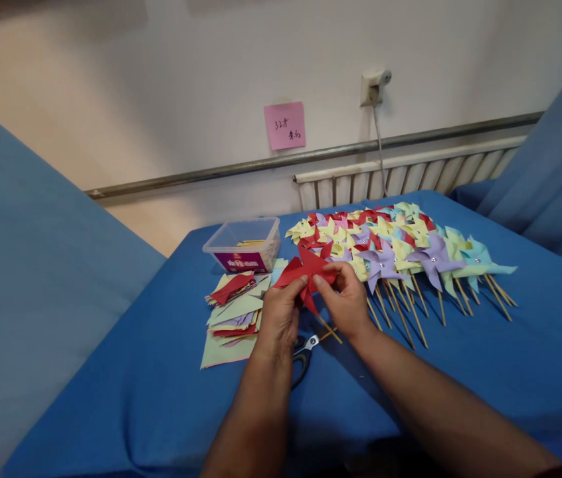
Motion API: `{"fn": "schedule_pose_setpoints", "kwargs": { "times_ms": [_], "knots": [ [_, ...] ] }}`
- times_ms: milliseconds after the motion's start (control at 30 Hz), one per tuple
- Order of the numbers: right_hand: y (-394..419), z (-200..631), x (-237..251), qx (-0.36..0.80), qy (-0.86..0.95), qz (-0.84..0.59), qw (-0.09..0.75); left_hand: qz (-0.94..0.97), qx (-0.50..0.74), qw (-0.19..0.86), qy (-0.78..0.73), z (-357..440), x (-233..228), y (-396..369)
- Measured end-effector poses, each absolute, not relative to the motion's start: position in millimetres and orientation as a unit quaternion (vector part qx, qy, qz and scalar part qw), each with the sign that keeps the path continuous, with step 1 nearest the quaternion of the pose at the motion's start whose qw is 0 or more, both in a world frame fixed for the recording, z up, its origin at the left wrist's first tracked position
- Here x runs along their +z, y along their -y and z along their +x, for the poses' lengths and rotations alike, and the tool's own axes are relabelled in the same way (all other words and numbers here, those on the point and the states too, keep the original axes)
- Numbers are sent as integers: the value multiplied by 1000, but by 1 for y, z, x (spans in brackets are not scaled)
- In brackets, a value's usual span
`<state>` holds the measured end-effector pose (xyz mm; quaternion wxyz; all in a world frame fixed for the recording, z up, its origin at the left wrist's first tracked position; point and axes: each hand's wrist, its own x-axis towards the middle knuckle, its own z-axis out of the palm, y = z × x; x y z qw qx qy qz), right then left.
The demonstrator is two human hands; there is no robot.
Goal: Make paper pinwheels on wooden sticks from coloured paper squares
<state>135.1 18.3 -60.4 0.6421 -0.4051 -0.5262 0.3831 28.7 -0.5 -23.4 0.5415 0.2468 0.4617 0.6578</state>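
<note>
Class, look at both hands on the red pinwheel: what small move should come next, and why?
Probably lay the red pinwheel beside the finished pinwheels: the left hand and right hand hold it folded, its stick seemingly attached.

you had open blue cloth on the table (pixel 126 398) to the near left, and a wide bare stretch on the near right, both free for a hand to pass. straight ahead to the left, the loose stack of cut coloured paper sheets (pixel 234 312) blocked the way, with the clear plastic box with a purple label (pixel 244 245) just behind it. the spread of finished paper pinwheels on wooden sticks (pixel 410 255) filled the far right. black-handled scissors (pixel 303 355) lay under your wrists, near the stack.
</note>
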Motion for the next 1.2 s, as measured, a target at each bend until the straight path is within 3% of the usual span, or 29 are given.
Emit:
{"fn": "schedule_pose_setpoints", "kwargs": {
  "times_ms": [167,433,733,1000,1200],
  "knots": [
    [-27,146,-51,451,443,-369,681,316,612,557,-464,18,-18,2],
    [-32,153,-50,615,505,-306,522,416,518,541,-515,9,-12,5],
    [-33,159,-47,649,532,-258,478,411,501,567,-509,3,-18,4],
    [-34,154,-55,542,593,-327,497,416,495,519,-559,4,-22,2],
    [-34,141,-59,599,413,-315,609,388,558,552,-483,13,-19,3]
  ]
}}
